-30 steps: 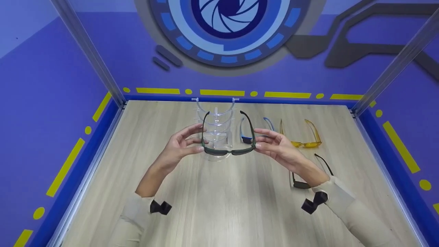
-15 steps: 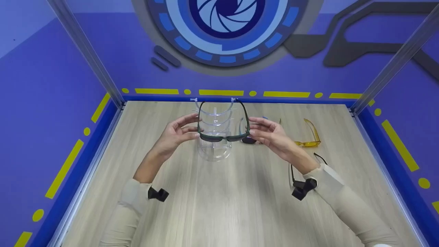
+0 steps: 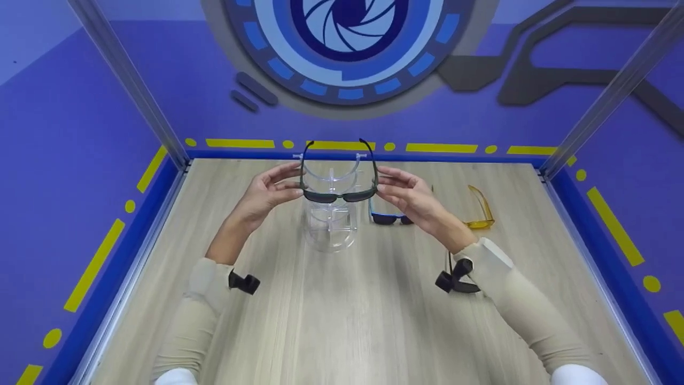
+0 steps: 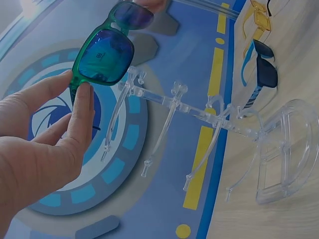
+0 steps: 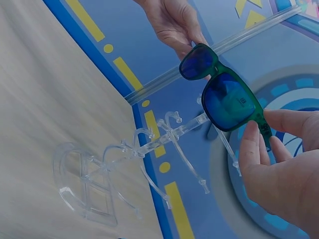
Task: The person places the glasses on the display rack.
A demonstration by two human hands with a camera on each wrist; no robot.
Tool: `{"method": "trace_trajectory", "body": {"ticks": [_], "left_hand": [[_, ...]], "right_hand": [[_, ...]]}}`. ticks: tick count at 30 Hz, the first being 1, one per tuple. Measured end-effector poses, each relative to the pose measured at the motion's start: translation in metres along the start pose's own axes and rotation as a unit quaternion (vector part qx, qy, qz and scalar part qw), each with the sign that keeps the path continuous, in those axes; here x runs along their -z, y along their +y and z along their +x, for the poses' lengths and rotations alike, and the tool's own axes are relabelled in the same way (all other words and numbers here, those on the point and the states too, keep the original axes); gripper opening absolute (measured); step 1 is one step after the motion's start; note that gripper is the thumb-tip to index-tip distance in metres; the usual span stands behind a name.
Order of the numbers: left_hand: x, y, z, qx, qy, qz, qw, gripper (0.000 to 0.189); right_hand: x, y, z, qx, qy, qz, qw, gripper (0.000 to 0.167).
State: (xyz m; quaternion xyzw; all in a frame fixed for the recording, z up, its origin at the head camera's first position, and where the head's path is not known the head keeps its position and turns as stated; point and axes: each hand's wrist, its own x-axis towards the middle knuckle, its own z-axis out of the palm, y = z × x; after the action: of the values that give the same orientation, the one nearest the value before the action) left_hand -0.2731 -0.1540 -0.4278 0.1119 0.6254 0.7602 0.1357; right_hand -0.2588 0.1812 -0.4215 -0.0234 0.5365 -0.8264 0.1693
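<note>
In the head view, the fingers of the left hand [image 3: 261, 195] and right hand [image 3: 412, 197] pinch opposite sides of green-framed, blue-mirrored plastic sunglasses [image 3: 339, 196], at the top of a clear plastic tiered stand [image 4: 197, 113]. Aligning seems underway; next likely calls for level lowering.

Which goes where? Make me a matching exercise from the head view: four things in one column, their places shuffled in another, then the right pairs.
Things
1. Green-framed glasses
2. Clear stand
3. Blue-framed glasses
4. Yellow glasses

Places
A. Lying well right of the stand
B. Held up by left hand and right hand
C. Standing upright on the table
D. Lying just right of the stand

Pairs: 1-B, 2-C, 3-D, 4-A
</note>
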Motion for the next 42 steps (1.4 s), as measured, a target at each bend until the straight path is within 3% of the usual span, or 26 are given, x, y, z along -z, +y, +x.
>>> {"method": "trace_trajectory", "body": {"ticks": [11,22,34,42], "left_hand": [[0.013,0.001,0.021,-0.011,0.026,-0.021,0.9994,0.061],[0.021,-0.003,0.03,0.011,0.045,-0.024,0.9986,0.063],[0.026,-0.01,0.031,0.021,0.052,-0.031,0.998,0.06],[0.028,-0.013,0.029,0.019,0.036,-0.027,0.9988,0.06]], "right_hand": [[-0.004,0.002,0.029,0.007,0.007,0.024,0.9997,0.048],[-0.01,0.003,0.048,0.011,0.021,0.035,0.9991,0.051],[-0.009,0.014,0.05,0.011,0.024,0.05,0.9984,0.045],[-0.007,0.019,0.047,-0.002,0.028,0.036,0.999,0.042]]}}
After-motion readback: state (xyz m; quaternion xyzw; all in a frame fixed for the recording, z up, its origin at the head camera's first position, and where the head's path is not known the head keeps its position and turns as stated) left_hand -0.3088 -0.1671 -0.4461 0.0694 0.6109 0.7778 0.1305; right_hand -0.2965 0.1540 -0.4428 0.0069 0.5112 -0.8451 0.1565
